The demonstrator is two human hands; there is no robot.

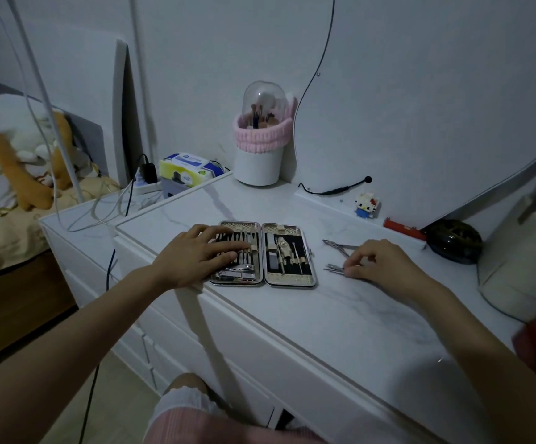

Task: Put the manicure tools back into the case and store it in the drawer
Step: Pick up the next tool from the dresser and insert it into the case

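Head view: case (287, 255) lies open flat on the white dresser top (340, 315), most slots filled. Left hand (196, 256) rests flat, fingers straight, on the case's left half, steadying it. Right hand (378, 261), right of the case, pinches small scissors (335, 268) lying on the top w/ curled fingertips. Nippers (337, 244) lie loose just beyond, apart from the case.

Step, I'd judge: early pickup of loose tools, approx. two left out. Next: lift scissors, carry left, seat in a free slot on the right half; then nippers, close case, drawer.

Bare forearms, no sleeves, pale pink ribbed shorts (215, 424) with white gathered hem
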